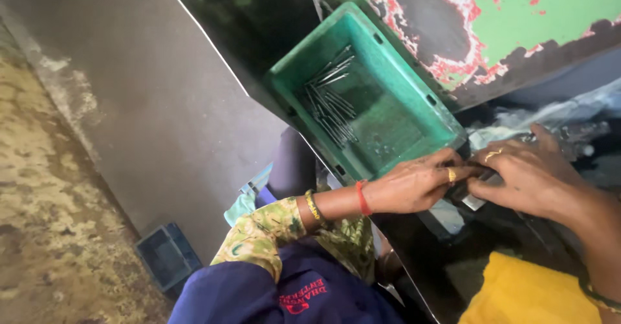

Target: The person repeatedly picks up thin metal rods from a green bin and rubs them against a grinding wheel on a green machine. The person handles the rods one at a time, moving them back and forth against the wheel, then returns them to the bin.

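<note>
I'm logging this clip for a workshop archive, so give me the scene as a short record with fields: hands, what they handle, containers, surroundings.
left hand: left hand, ring on a finger, red and beaded bangles at the wrist, fingers on a small metal piece
right hand: right hand, ring on a finger, resting over the same piece; grip hidden
container: green plastic crate, tilted, holding thin metal rods
surface: dark work surface
surroundings: green machine panel with peeling paint; small blue crate on the floor; yellow cloth

Dark bench point(414, 259) w/ green crate point(388, 114), yellow cloth point(524, 295).
</note>
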